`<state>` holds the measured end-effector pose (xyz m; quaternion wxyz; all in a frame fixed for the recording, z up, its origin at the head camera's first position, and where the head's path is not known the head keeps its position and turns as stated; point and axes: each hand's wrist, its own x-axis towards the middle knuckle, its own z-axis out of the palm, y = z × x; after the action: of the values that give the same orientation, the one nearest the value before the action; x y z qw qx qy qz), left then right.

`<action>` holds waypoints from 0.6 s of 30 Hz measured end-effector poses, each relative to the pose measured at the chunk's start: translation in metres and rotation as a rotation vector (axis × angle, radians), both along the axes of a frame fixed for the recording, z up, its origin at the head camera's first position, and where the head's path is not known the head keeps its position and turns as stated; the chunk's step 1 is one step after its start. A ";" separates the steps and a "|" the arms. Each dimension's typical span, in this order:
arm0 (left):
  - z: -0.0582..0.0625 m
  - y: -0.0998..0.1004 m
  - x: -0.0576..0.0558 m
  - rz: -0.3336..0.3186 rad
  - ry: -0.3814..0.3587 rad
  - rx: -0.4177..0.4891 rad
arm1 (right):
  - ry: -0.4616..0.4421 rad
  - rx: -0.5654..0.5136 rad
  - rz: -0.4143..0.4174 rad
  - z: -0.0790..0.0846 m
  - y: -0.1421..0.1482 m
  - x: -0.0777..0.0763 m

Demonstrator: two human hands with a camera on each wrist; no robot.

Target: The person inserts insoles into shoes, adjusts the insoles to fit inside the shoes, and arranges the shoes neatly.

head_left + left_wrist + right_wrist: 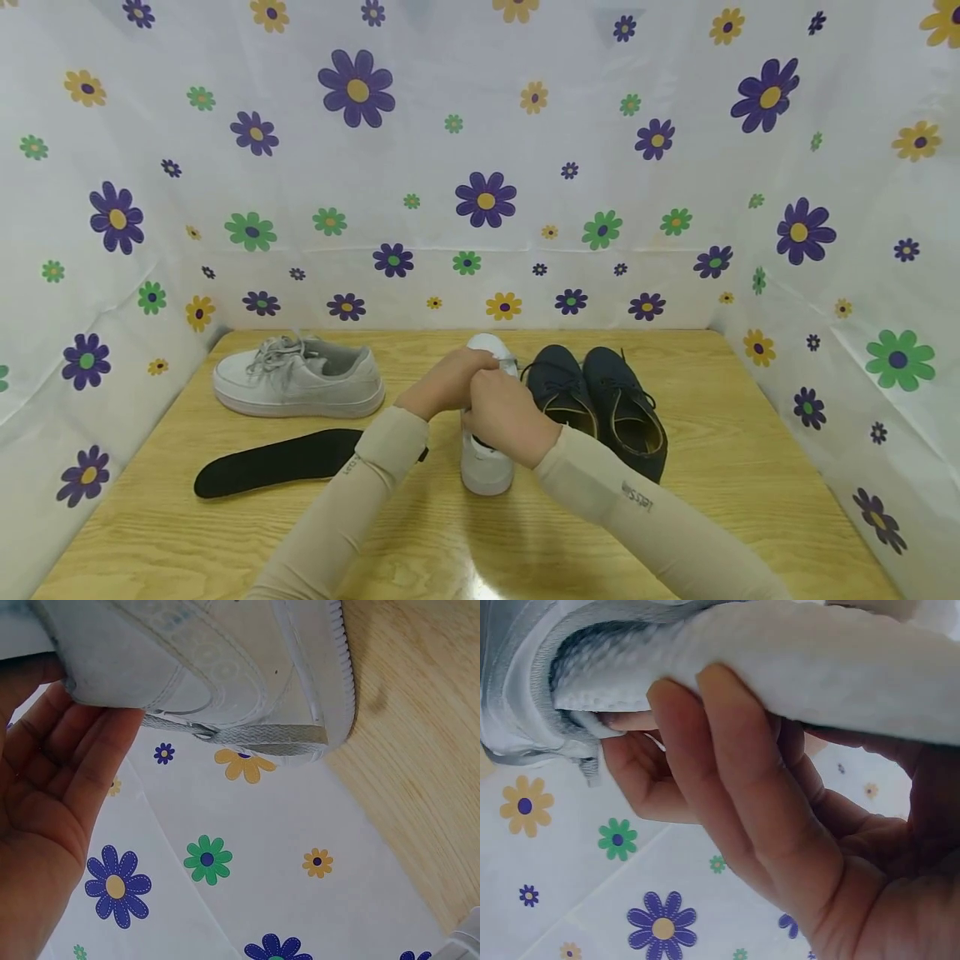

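Note:
A white lace-up sneaker [487, 475] stands in the middle of the table, toe away from me, largely covered by both hands. With its fingers at the shoe's opening, my left hand [453, 379] grips the edge of the upper; the loose grey lace [262, 735] shows in the left wrist view. My right hand [513, 417] holds a fleecy white insole [832, 667] between thumb and fingers. One end of this insole reaches into the sneaker's opening; its dark underside shows along the lower edge. In the head view the hands hide most of it.
Left of the hands lies a black insole [270, 464], partly behind the left forearm. Another white sneaker [300, 387] sits beyond it, on its sole. A pair of dark lace-up shoes [626, 408] stands close on the right. Flowered sheeting [480, 125] encloses the wooden table [750, 500].

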<state>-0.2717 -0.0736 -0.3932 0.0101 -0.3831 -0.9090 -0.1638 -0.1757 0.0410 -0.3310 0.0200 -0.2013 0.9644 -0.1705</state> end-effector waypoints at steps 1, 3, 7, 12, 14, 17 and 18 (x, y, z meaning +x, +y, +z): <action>0.000 0.000 0.000 -0.002 0.005 -0.001 | -0.009 -0.008 -0.005 -0.001 0.000 -0.002; -0.001 0.000 0.000 -0.006 0.007 0.005 | -0.021 -0.022 -0.006 -0.003 0.001 -0.005; 0.000 -0.001 0.001 -0.024 0.012 0.036 | -0.012 -0.031 0.002 -0.008 0.002 -0.012; 0.000 -0.004 0.001 -0.032 0.011 0.067 | -0.033 -0.045 -0.002 -0.015 0.003 -0.020; 0.000 -0.005 0.001 -0.037 0.009 0.081 | -0.041 -0.058 -0.005 -0.018 0.003 -0.023; -0.001 -0.006 0.001 -0.049 0.000 0.099 | -0.034 -0.079 -0.005 -0.024 0.004 -0.024; -0.001 -0.006 0.001 -0.058 0.001 0.101 | -0.026 -0.082 -0.005 -0.026 0.004 -0.024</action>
<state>-0.2704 -0.0794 -0.3943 0.0248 -0.4081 -0.8883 -0.2093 -0.1995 0.0449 -0.3566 0.0238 -0.1972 0.9568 -0.2123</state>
